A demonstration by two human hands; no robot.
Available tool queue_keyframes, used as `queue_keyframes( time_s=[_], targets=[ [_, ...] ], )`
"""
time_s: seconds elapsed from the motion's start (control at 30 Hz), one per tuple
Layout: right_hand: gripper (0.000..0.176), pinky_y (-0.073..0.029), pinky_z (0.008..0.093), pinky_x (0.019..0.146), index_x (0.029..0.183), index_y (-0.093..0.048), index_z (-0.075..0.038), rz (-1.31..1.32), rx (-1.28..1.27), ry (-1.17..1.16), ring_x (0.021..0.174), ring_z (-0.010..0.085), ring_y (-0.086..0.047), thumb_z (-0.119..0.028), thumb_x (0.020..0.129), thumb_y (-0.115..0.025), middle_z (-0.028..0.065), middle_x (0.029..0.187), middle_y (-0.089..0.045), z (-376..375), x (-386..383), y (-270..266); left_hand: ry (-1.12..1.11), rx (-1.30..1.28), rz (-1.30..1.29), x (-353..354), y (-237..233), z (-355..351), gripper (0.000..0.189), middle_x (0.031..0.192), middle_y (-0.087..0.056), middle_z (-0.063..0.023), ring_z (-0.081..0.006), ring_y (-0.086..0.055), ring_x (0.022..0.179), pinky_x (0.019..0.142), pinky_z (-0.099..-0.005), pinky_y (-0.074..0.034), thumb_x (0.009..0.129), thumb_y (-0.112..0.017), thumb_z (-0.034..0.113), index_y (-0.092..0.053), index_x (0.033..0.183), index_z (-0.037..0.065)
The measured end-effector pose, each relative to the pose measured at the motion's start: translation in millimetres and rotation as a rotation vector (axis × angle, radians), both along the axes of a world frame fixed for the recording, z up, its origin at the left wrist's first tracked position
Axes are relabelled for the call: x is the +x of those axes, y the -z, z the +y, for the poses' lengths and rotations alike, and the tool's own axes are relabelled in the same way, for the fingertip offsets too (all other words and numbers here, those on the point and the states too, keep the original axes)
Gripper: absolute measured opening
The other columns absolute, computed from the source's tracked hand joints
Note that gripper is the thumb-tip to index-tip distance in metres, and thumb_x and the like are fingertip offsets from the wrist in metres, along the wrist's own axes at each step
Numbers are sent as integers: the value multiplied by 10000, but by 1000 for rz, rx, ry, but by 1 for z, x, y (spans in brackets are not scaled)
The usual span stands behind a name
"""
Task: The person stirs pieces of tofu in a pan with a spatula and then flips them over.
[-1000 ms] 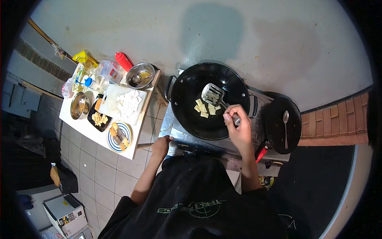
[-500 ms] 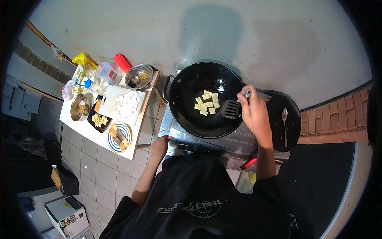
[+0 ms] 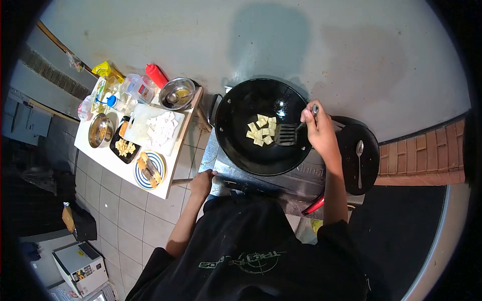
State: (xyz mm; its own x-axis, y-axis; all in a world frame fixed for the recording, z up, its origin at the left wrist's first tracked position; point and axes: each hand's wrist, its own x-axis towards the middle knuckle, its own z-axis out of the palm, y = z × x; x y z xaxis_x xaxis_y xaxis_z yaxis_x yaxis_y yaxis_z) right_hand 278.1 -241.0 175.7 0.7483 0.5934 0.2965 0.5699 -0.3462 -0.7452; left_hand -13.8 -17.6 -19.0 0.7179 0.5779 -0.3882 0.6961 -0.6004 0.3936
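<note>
A black wok (image 3: 241, 155) sits on the stove, with pale cut pieces (image 3: 258, 131) grouped in its middle. My right hand (image 3: 320, 125) grips the handle of a slotted spatula (image 3: 286, 135), whose black head lies inside the wok, right beside the pieces. My left hand (image 3: 203, 182) rests at the left front edge of the metal stove (image 3: 221, 173), fingers curled; what they hold, if anything, is hidden. A spoon (image 3: 359, 163) lies on a black round surface (image 3: 369, 173) to the right of the wok.
On the left, a white table (image 3: 113, 165) bears a cutting board (image 3: 138, 131) with white pieces, a striped plate (image 3: 159, 163), steel bowls (image 3: 93, 131), a black tray (image 3: 116, 149), a red bottle (image 3: 156, 76) and plastic containers. A grey wall (image 3: 351, 45) stands behind the wok.
The spatula's head has moved slightly left and up, up against the pale pieces, and its handle has tilted with my right hand. My left hand stays in place.
</note>
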Motion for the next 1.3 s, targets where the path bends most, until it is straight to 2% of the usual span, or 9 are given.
queue_keyframes(
  time_s=[0.13,0.23,0.5,0.57,0.67,0.97,1.0,1.07,1.3],
  targets=[
    [215,-418,287,574,932,-489,-36,171,93,14,595,106,-519,-226,1022,-533,40,710,-586,3,-2,25,12,39,-8,-1,3,0,455,666,-670,-118,-339,-696,731,693,-510,-511,1013,-436,471,-652,891,90],
    [206,-402,266,550,937,-498,-41,256,190,6,582,84,-496,-225,1025,-530,29,718,-587,10,-12,35,22,32,1,0,1,1,454,670,-674,-115,-328,-700,725,691,-507,-512,1012,-437,473,-654,892,93],
    [137,-432,281,573,976,-513,-27,130,259,-107,609,129,-517,-159,1013,-521,82,788,-599,24,-47,23,11,14,-5,-2,6,2,460,659,-675,-110,-317,-703,712,698,-498,-515,1011,-437,482,-656,912,89],
    [108,-486,337,659,975,-517,-21,108,201,-148,707,230,-615,-121,984,-556,127,858,-612,24,-62,6,20,27,-28,-3,8,2,470,642,-665,-107,-316,-701,698,695,-500,-513,1011,-431,488,-648,909,85],
    [141,-498,414,727,965,-523,-21,-55,154,-271,806,363,-612,-77,905,-638,141,897,-613,24,-75,0,14,30,-9,-3,10,3,471,649,-662,-112,-329,-697,713,691,-506,-511,1013,-426,486,-644,904,82],
    [188,-485,432,717,942,-523,-18,-181,62,-426,813,329,-584,-41,839,-678,113,932,-612,18,-92,-25,22,46,-48,-1,0,0,445,747,-675,-185,-426,-667,822,726,-557,-491,1012,-425,467,-648,912,96],
    [179,-484,427,722,934,-528,-13,-182,31,-436,812,327,-578,-30,832,-674,114,931,-611,16,-90,-29,22,46,-49,-1,-3,0,445,747,-675,-185,-426,-667,822,726,-557,-491,1012,-425,467,-648,912,96],
    [168,-482,421,732,928,-537,-10,-197,5,-466,813,324,-570,-15,819,-665,113,932,-610,12,-81,-38,43,-5,9,2,-10,1,440,917,-693,-234,-436,-671,890,737,-546,-524,999,-445,478,-690,1037,115],
    [208,-493,376,797,938,-581,-32,-294,-161,-648,906,281,-531,39,750,-635,84,1046,-592,4,-92,-46,53,33,30,3,-7,1,428,909,-700,-218,-414,-682,872,731,-529,-530,998,-457,466,-698,1033,113]
  ],
)
